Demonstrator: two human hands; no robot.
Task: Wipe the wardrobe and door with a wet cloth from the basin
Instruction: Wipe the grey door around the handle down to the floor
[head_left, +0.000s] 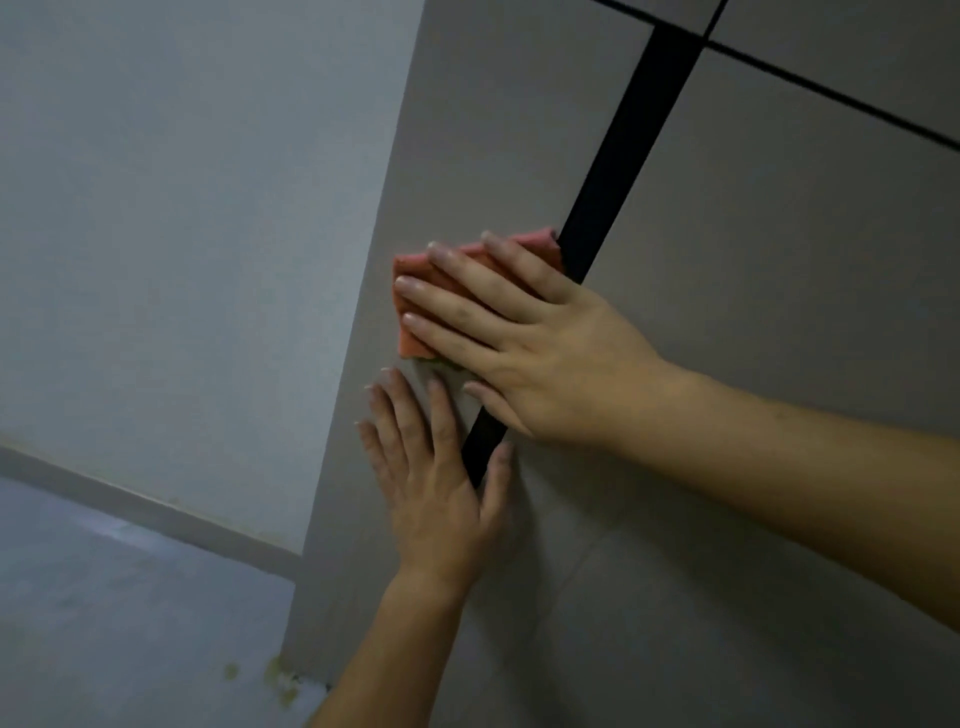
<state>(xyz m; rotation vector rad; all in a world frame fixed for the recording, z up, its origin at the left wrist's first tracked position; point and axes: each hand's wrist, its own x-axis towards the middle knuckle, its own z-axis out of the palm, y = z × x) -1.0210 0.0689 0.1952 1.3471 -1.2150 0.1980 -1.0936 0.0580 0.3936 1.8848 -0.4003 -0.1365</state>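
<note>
Head view: right hand (524, 338) flat, fingers straight, pressing the folded pink cloth (415, 270) against the grey wardrobe panel (727, 260) near its left edge. Cloth touches the black strip (623, 156). Left hand (436, 499) just below, spread flat on the panel, holding nothing, thumb across the strip. Cloth's underside possibly green, blurry.

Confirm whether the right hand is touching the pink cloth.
Touching. The head view shows the right hand with straight fingers laid flat over the pink cloth, pressing it against the wardrobe panel.
</note>
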